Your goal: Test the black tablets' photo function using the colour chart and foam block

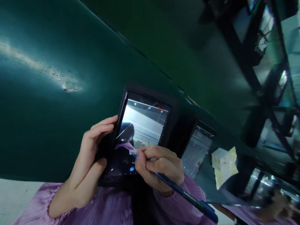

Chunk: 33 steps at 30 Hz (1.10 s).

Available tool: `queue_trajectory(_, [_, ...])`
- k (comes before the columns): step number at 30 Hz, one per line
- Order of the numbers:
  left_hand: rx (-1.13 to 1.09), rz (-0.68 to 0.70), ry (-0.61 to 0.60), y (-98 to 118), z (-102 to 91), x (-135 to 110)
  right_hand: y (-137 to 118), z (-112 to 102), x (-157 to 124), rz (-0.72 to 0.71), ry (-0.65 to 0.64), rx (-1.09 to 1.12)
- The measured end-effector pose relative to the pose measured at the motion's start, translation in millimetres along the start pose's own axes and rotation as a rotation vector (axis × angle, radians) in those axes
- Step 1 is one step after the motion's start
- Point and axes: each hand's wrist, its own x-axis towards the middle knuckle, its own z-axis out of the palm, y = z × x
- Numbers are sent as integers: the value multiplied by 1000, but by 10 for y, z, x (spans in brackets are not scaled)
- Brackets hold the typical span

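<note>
A dark touch-screen device [140, 134], like a large phone or small tablet, lies tilted in front of me, with its screen lit and a red mark at the top. My left hand [90, 156] steadies its left edge, fingers curled at the side and thumb below. In my right hand [161, 165] is a blue pen [182, 193], pinched near its tip over the lower part of the screen. A small whitish bit shows by the pen's tip; whether the tip touches the glass, I cannot tell.
To the right lies a second touch-screen device [198, 150]. Beside it are crumpled pale yellow paper and a small white block [221, 159]. All rest on a dark green table [47, 125]. Dark metal racks [248, 75] and another person's hand [276, 206] appear at the right.
</note>
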Motion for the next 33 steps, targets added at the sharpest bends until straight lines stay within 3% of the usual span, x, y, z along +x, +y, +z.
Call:
queue_trajectory(5, [13,37,-87,-14,-23,-1,5,-1,4,12,14,-15])
queue_trajectory(27, [-51,-53,-11,22,2,6,-32,-37,55,32,-38,14])
queue_trajectory(33, [-26,-23,-28,36,15,-2,-21,-37,64,23,-44,36])
